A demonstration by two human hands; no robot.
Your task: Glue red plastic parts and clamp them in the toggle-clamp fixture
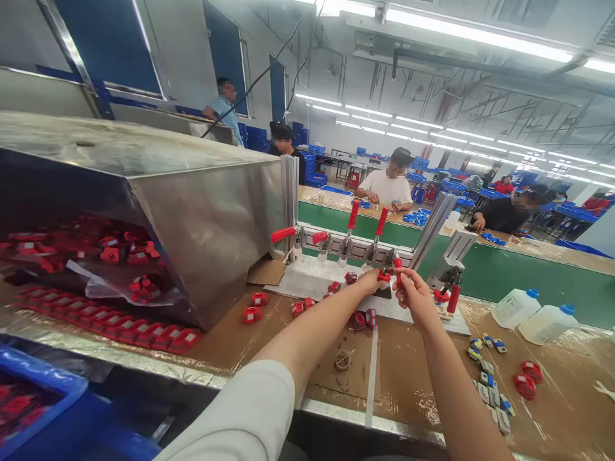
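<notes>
My left hand (371, 283) reaches over the bench to a small red plastic part (384, 276) at the foot of the rightmost clamp in the row, its fingers closed on it. Beside it, my right hand (414, 296) grips the red handle of that toggle clamp (398, 264). The clamps are mounted on a metal rail over a white base plate (288, 282). Two clamp handles, including a middle red handle (353, 214), point up; two at the left lie nearly level. Several red parts (252, 314) lie loose before the plate. My fingers partly hide the held part.
At the left stands a metal bin (216, 218) of red parts, with a row of red parts (129, 330) before it. A blue crate (43, 378) is below. Two bottles (548, 323) and several blue-grey parts (490, 381) are right. Co-workers sit beyond a green belt (504, 266).
</notes>
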